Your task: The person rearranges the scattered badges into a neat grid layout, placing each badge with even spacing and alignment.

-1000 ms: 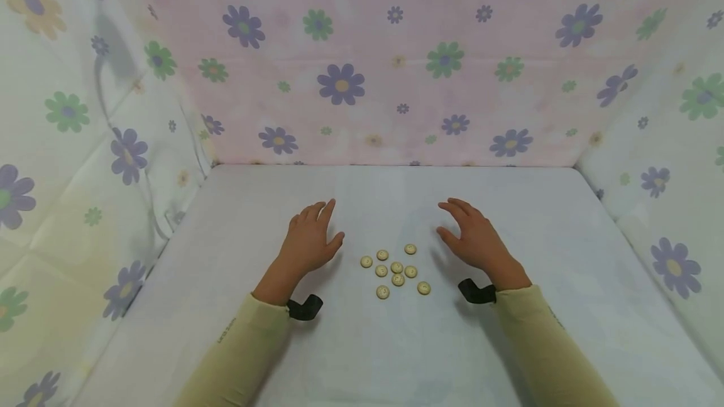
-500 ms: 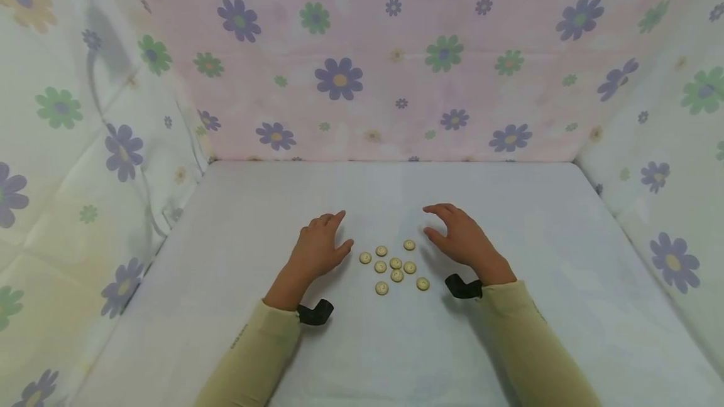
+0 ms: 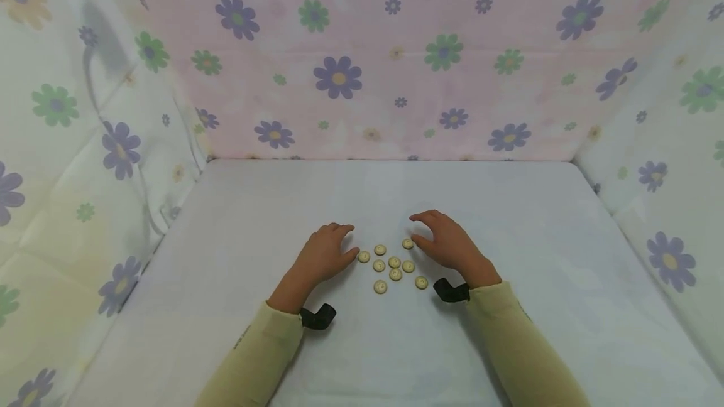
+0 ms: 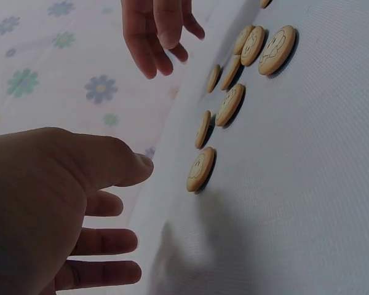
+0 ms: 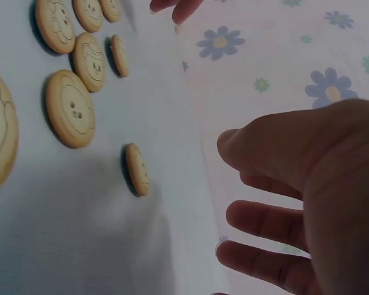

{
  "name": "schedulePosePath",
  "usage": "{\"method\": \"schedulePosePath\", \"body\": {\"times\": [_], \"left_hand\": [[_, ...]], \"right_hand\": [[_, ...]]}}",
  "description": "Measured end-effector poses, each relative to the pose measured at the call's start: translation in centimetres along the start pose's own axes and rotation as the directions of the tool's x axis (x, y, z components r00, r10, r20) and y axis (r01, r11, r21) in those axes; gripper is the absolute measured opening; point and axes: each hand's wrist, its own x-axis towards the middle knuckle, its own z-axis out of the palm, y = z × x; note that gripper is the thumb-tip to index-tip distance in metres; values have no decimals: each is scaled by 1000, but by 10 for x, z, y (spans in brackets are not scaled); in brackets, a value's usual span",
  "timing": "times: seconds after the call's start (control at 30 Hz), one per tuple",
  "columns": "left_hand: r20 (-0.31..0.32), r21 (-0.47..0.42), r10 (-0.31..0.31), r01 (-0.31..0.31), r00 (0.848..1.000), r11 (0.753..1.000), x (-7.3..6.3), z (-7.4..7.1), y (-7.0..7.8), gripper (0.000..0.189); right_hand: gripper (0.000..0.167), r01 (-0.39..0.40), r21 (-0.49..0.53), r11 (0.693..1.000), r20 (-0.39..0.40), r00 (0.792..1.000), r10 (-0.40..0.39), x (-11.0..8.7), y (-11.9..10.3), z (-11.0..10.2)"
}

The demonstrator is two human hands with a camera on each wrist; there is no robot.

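Observation:
Several round wooden buttons (image 3: 394, 262) lie in a loose cluster on the white table. In the right wrist view, a button (image 5: 70, 109) has two holes and a line drawing on its pale face. My left hand (image 3: 323, 256) hovers at the cluster's left side, thumb tip close to the leftmost button (image 3: 364, 257). Opposite it, my right hand (image 3: 449, 244) hangs with its thumb beside the far right button (image 3: 408, 244). Both wrist views show a gap between each thumb and the buttons. Neither hand holds anything, and the fingers are loosely bent.
A white cloth-like surface covers the table (image 3: 362, 357). Behind it rises a pink flowered curtain (image 3: 362, 30), and white flowered cloth hangs at both sides. Black wrist mounts (image 3: 318, 317) stick out inward from both sleeves.
Both hands have moved inward, the left to the right and the right to the left, nearing the buttons. The buttons lie in the same arrangement; the head view has shifted slightly.

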Motion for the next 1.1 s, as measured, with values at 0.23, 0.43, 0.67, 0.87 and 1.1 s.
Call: {"method": "schedulePosePath", "body": {"times": [0.23, 0.43, 0.67, 0.87, 1.1], "left_hand": [[22, -8, 38, -38, 999, 999, 0, 2, 2, 46], [27, -6, 88, -88, 996, 996, -2, 4, 6, 37], [33, -51, 96, -94, 995, 994, -3, 10, 9, 32], [27, -103, 94, -91, 995, 991, 0, 17, 10, 29], [31, -144, 102, -97, 994, 985, 0, 21, 9, 26]], "right_hand": [[44, -7, -37, 999, 57, 998, 9, 5, -4, 9], [41, -4, -79, 997, 67, 998, 9, 7, -4, 14], [35, 32, -102, 994, 65, 998, -25, 8, -4, 20], [30, 67, -132, 989, 59, 996, -60, 8, -5, 21], [30, 59, -126, 990, 79, 996, -50, 9, -5, 22]]}}
